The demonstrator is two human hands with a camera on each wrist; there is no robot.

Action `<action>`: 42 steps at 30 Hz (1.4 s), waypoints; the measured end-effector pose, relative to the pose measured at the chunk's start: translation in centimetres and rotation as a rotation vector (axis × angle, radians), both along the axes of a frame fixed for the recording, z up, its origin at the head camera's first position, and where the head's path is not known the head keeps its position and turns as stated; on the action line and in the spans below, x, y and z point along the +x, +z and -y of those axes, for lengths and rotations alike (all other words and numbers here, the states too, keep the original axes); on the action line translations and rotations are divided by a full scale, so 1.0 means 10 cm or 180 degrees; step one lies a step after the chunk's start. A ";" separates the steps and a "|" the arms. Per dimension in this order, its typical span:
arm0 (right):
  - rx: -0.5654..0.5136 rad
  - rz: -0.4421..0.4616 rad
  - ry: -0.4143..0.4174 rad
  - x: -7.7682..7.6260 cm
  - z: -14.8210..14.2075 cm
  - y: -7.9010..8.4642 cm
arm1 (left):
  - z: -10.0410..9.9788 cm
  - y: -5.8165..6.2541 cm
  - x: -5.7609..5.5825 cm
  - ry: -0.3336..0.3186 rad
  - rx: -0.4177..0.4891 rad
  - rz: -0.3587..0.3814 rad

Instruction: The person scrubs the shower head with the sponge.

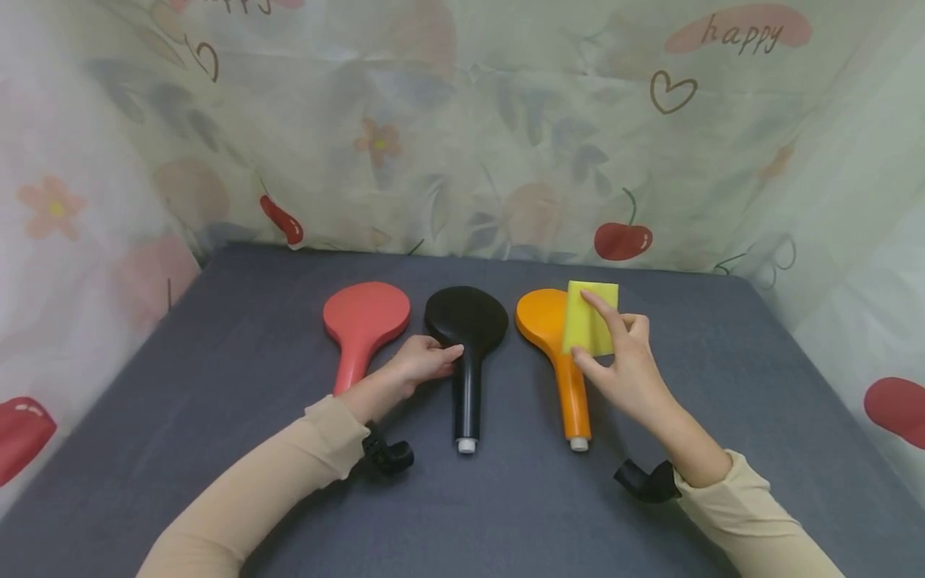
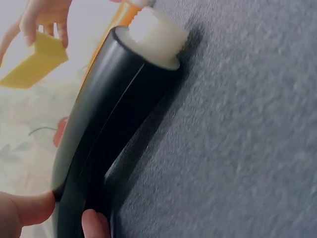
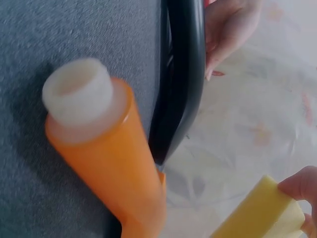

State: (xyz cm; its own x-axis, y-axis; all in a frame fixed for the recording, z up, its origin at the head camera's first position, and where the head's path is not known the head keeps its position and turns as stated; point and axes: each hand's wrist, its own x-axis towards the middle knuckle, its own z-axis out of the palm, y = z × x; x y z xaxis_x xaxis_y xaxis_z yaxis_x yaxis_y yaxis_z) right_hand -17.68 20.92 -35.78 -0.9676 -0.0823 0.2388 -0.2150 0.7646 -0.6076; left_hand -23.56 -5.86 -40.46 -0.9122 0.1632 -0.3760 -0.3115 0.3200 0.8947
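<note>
Three shower heads lie side by side on the dark grey table: a red one (image 1: pixel 366 309), a black one (image 1: pixel 468 317) and an orange one (image 1: pixel 539 317). My left hand (image 1: pixel 422 361) grips the black shower head at the neck, thumb on one side of the handle. The left wrist view shows its white threaded end (image 2: pixel 157 38) resting close to the cloth. Between thumb and fingers, my right hand (image 1: pixel 636 377) pinches a yellow sponge (image 1: pixel 591 337), held up over the orange shower head and hiding part of it. My left arm covers the lower end of the red handle.
Dark grey cloth (image 1: pixel 506 514) covers the table. A printed curtain (image 1: pixel 470 160) hangs behind it and along both sides. Black wrist mounts (image 1: pixel 390 453) are worn on both forearms. The orange shower head's white threaded end (image 3: pixel 79 94) faces the near side.
</note>
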 end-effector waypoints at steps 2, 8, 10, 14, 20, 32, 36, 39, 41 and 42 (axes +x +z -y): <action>0.0005 0.0015 -0.0024 -0.01 -0.02 0.00 | 0.03 0.02 0.00 -0.0100 -0.0261 -0.0111; 0.0019 0.0071 -0.0110 -0.06 -0.08 -0.01 | 0.12 0.10 -0.02 -0.0461 -0.0972 -0.0399; 0.0018 0.0078 -0.0140 -0.07 -0.10 -0.01 | 0.14 0.13 -0.02 -0.0611 -0.1213 -0.0511; -0.0002 0.0025 -0.0179 -0.11 -0.16 -0.02 | 0.15 0.21 -0.01 -0.0824 -0.1656 -0.1024; -0.0025 -0.0052 -0.0218 -0.18 -0.28 -0.02 | -0.03 0.35 0.06 -0.0858 -0.1412 -0.1493; 0.0011 0.0085 -0.0520 -0.34 -0.58 -0.10 | -0.63 0.38 0.21 -0.1460 -0.0519 -0.0623; 0.0014 0.0116 -0.0590 -0.37 -0.61 -0.13 | -0.80 0.32 0.23 -0.1474 -0.0390 -0.0175; 0.0000 0.0137 -0.0617 -0.38 -0.63 -0.16 | -0.91 0.26 0.26 -0.1407 -0.0330 0.0057; -0.0003 0.0158 -0.0641 -0.39 -0.64 -0.16 | -0.97 0.23 0.28 -0.1353 -0.0239 0.0172; -0.0004 0.0169 -0.0647 -0.39 -0.65 -0.17 | -0.99 0.23 0.29 -0.1318 -0.0172 0.0228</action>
